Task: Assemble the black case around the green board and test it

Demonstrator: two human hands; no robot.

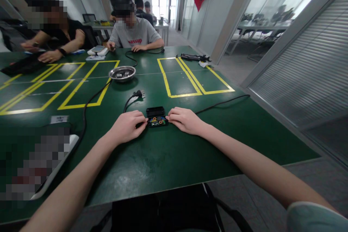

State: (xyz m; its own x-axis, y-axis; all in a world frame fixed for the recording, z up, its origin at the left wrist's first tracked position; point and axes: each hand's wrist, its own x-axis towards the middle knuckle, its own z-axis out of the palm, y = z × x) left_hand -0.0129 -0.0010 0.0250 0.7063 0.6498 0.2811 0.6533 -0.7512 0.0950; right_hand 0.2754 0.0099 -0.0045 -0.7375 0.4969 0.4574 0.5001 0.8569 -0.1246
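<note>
Right between left hand point(126, 127) and right hand point(186, 121), about as near to each: open black circuit box point(158, 121), long side running from hand to hand. Fingers pinched narrow on both ends. Underneath, green table point(174, 166); farther off, metal bowl point(122, 79), person in grey shirt point(141, 30), glass wall point(307, 61).

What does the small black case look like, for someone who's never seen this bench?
On the green table, look between the left hand and right hand. The small black case sits there, lid open, fingertips at both ends. Unlike the black plug beyond it, it shows electronics with orange rings.
</note>
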